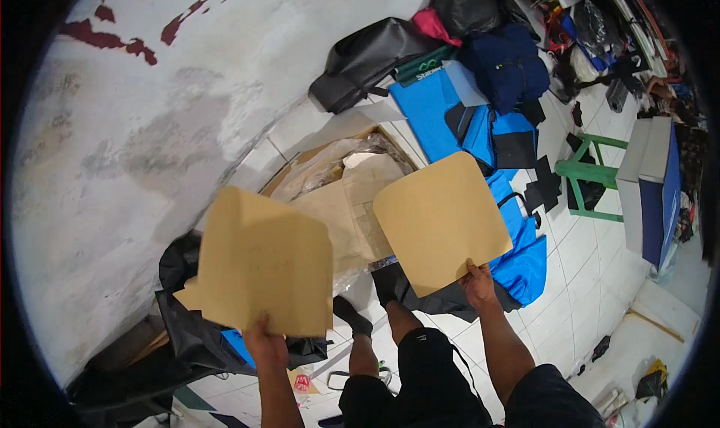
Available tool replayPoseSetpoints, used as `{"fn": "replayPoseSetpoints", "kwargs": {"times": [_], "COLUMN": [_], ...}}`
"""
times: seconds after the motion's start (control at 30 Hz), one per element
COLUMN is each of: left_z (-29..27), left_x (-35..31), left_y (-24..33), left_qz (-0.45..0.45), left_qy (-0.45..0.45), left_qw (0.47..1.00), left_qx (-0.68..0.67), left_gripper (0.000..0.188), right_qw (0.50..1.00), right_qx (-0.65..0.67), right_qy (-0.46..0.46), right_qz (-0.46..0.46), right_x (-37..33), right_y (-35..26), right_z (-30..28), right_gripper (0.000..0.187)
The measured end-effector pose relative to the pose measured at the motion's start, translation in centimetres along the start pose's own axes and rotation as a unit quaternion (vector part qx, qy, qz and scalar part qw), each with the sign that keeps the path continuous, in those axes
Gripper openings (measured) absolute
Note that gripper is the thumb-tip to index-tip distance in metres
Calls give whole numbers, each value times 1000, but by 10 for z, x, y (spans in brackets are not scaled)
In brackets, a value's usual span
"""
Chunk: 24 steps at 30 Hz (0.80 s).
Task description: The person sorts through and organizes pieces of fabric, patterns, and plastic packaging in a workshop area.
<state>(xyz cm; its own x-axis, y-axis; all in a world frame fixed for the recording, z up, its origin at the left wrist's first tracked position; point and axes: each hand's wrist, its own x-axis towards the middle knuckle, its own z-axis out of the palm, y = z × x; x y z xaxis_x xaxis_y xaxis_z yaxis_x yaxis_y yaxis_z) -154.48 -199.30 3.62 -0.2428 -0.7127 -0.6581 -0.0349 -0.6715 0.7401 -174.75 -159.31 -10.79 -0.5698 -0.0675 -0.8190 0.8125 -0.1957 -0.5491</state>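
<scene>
My left hand [264,345] is closed on the lower edge of a tan cardboard sheet [266,263] with rounded upper corners. The sheet's face looks up at me, held left of my legs. On the other side, my right hand [478,284] pinches the lower right edge of a second tan cardboard sheet [442,222], which is tilted and has rounded corners. Between and beyond the two lies an open cardboard box [405,156] holding crumpled clear plastic [319,166] and more flat tan pieces [330,211]. The held sheets partly cover it.
Black fabric [180,327] is heaped at the left against a stained wall [150,128]. Blue fabric pieces [424,117] and a black bag [367,64] lie beyond the box. A green stool [589,172] lies tipped at the right, near a white and blue block [652,192].
</scene>
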Motion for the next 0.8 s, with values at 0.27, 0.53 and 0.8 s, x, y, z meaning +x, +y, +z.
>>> {"fn": "replayPoseSetpoints", "kwargs": {"times": [0.27, 0.53, 0.8], "left_z": [78, 149, 215], "left_x": [126, 186, 210], "left_y": [-13, -63, -111], "left_qz": [-52, -52, -108], "left_qy": [-73, -102, -44], "left_qw": [985, 970, 963], "left_qx": [-144, -214, -242], "left_gripper": [46, 46, 32], "right_qw": [998, 995, 992], "right_qx": [47, 85, 35], "right_qy": [41, 17, 74], "right_qz": [20, 49, 96], "right_x": [-24, -50, -72], "right_y": [21, 51, 43], "right_z": [-11, -49, -57], "right_gripper": [19, 27, 18]}}
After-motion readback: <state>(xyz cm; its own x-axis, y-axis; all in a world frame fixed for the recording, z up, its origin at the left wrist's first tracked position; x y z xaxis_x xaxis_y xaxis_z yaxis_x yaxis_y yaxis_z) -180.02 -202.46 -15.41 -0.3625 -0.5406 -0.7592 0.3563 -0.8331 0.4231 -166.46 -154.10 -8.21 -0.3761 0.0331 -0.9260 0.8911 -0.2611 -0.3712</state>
